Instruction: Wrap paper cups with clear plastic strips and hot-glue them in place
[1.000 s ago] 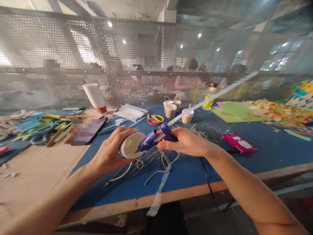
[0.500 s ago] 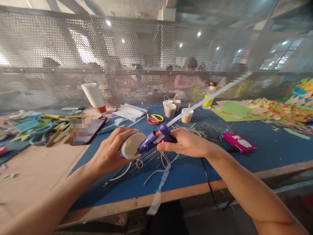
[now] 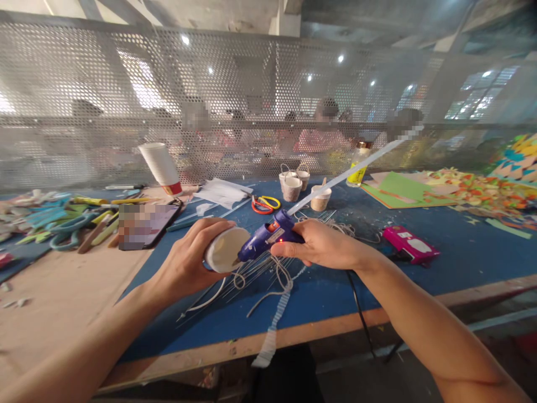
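Observation:
My left hand [image 3: 191, 252] is wrapped round a small white paper cup [image 3: 224, 250], tilted so that its round end faces right. In my right hand [image 3: 321, 243] is a blue hot glue gun [image 3: 268, 236], its nozzle at the lower right edge of the cup. I cannot tell whether the tip touches. A long translucent glue stick [image 3: 356, 168] juts from the gun's back toward the upper right. Beneath both hands lie thin wires [image 3: 251, 280] and loops of pale cord [image 3: 283, 274]. A crinkled paper strip [image 3: 272, 330] hangs over the table's front edge.
Red and yellow scissors [image 3: 265, 205] lie behind the gun, near small cups with handles [image 3: 292, 187]. A pink box [image 3: 411, 245] is at right, a phone [image 3: 149, 225] at left. Stacked paper cups [image 3: 160, 167] lean before a perforated screen [image 3: 235, 73]. A black cable [image 3: 359, 313] drops off the edge.
The glue gun and my right hand have shifted very slightly right. My left hand and the cup stay almost where they were.

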Demonstrator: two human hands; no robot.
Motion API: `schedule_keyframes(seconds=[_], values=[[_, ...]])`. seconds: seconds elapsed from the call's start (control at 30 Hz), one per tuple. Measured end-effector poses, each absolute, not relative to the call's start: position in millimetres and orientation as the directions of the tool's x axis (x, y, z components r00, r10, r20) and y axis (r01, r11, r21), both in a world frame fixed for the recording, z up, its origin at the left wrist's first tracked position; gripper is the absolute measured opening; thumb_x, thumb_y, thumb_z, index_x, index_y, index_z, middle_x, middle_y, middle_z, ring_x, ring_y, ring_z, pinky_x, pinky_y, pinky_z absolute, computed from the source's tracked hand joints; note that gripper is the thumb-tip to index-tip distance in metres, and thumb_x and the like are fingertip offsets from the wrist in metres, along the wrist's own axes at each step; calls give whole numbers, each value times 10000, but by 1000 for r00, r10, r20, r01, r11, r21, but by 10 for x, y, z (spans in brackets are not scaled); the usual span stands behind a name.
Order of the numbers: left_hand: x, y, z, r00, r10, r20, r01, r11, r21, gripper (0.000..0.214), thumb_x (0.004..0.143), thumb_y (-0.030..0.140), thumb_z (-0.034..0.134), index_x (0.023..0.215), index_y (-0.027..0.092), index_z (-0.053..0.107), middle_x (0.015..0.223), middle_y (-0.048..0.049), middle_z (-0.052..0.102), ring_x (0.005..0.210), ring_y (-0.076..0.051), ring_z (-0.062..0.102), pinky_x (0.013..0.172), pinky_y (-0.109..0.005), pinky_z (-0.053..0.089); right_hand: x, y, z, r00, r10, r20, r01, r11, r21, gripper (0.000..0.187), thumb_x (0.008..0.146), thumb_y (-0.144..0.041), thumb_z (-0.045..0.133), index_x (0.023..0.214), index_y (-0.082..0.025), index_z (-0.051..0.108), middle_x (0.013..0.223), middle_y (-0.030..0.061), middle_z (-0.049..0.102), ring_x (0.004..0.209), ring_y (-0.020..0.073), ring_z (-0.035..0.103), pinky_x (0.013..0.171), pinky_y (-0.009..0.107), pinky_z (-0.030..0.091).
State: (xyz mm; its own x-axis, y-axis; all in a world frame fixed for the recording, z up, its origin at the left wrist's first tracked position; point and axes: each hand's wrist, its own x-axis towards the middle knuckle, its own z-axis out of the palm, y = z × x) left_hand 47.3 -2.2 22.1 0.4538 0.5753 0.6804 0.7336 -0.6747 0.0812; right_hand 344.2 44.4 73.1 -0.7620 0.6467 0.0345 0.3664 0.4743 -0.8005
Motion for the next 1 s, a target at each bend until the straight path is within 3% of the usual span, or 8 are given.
schedule_keyframes(seconds=[0.43,0.7,1.0], values=[[458,-21,219,447,586,676,729,-677,105,807,758,217,783,1451,303,377,1276,-140,604,1157,-331,627,948,-486,557,3468,457,729,-732,676,81,454,573,-682,436,922,-600,590,821,-177,617,567,-24,589,531,117,562,557,271,350],[445,-1,198,448,581,680,733,-674,93,801,773,243,782,1451,328,364,1273,-132,608,1153,-327,629,939,-485,562,3476,449,767,-715,683,147,484,636,-601,509,901,-665,566,725,-187,586,646,12,613,612,138,547,582,281,315],[429,-3,211,447,604,660,740,-664,106,822,767,239,781,1470,326,362,1292,-133,606,1174,-334,624,940,-484,564,3508,449,792,-713,682,162,502,658,-562,490,917,-652,550,786,-184,618,663,0,614,600,132,534,603,281,303]])
